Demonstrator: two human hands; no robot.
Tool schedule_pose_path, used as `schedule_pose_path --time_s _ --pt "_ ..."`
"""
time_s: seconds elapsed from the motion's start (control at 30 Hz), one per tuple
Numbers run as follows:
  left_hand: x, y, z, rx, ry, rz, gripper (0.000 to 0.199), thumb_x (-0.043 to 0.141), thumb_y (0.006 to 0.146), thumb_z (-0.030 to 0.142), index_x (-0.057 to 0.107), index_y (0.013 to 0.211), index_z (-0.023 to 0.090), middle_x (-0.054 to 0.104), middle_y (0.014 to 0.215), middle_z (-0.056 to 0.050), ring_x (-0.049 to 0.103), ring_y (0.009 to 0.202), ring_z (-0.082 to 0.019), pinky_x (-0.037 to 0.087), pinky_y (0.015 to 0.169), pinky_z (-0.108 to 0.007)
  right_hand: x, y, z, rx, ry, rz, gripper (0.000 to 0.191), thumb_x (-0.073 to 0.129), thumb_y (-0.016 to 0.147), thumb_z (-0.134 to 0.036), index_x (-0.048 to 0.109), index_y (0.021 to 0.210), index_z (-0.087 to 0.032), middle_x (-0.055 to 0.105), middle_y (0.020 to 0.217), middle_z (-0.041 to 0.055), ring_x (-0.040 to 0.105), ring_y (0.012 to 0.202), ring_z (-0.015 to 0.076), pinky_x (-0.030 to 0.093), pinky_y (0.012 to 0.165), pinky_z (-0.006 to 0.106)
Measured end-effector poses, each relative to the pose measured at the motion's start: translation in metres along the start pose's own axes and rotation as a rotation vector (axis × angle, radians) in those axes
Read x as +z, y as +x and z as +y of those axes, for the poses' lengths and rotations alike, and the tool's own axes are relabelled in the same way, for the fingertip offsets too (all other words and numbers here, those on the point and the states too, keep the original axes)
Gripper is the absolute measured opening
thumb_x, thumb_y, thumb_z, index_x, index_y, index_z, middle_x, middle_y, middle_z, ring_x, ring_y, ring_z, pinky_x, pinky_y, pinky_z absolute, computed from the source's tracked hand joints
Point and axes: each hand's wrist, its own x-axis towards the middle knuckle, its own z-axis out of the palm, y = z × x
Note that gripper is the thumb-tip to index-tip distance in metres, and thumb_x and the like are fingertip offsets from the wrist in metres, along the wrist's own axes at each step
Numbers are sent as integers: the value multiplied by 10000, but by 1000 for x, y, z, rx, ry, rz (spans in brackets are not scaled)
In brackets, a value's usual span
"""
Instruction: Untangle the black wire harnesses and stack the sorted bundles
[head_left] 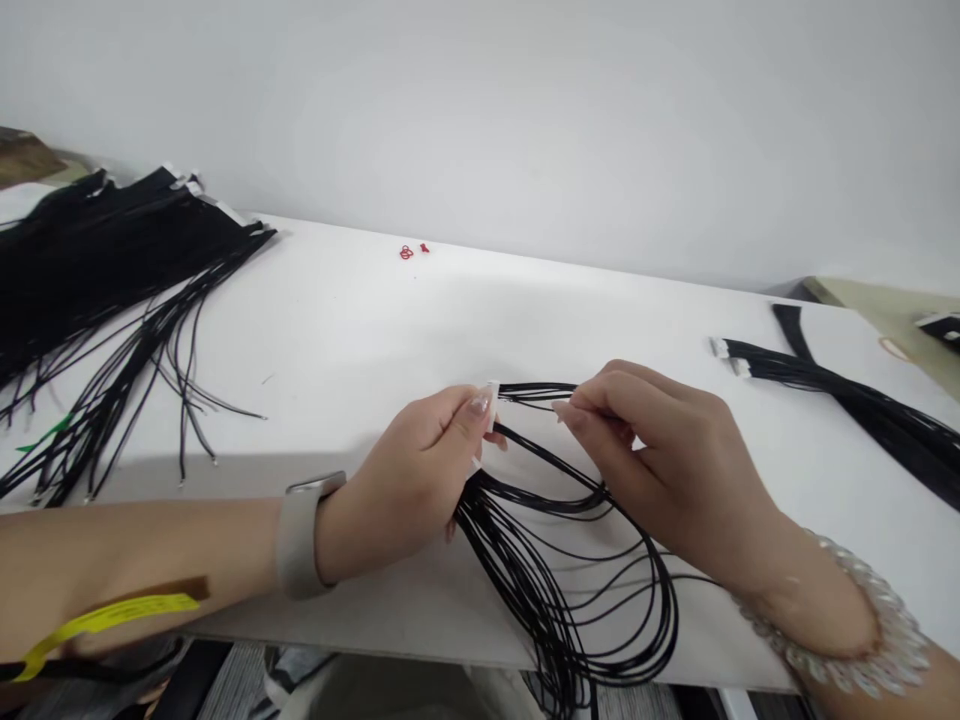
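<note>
My left hand (pixel 409 470) is closed round a white connector (pixel 493 404), which shows between thumb and fingers. Thin black wires (pixel 525 580) run out of the connector and from below my palm, looping down over the table's front edge. To the right of the connector, my right hand (pixel 652 440) pinches with thumb and index finger at the end of a few black wires stretched from it. Other wires of the bundle pass under that hand. What its remaining curled fingers hold is hidden.
A large pile of black wires (pixel 112 250) with white connectors covers the table's left side. More black harnesses (pixel 832 380) lie on the right. Small red pieces (pixel 406 253) rest near the back edge of the white table (pixel 337 330), by the wall. A yellow tag (pixel 112 616) sits at lower left.
</note>
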Motion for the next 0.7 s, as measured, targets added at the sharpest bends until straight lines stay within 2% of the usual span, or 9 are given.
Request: schedule_pose_path --time_s 0.4,0.5,0.7 --pt "1 -1 2 -20 21 -2 380 336 833 504 437 673 174 348 430 67 356 273 -38 304 267 -139 1 -1 -1 -101 -83 75 74 486 801 -130 491 729 -146 495 668 3 421 577 57 340 503 185" --pt "1 -1 1 -31 41 -3 389 335 826 519 449 678 178 344 435 67 359 268 -44 308 261 -151 3 -2 1 -157 -123 103 44 510 780 -109 497 767 -149 517 706 6 453 614 60 354 520 185" --pt "0 0 2 -36 37 -14 400 333 827 518 459 670 173 397 458 59 364 266 -42 299 255 -156 3 -3 12 -310 -333 121 142 535 723 -49 496 798 -164 534 723 16 470 664 102 367 547 229"
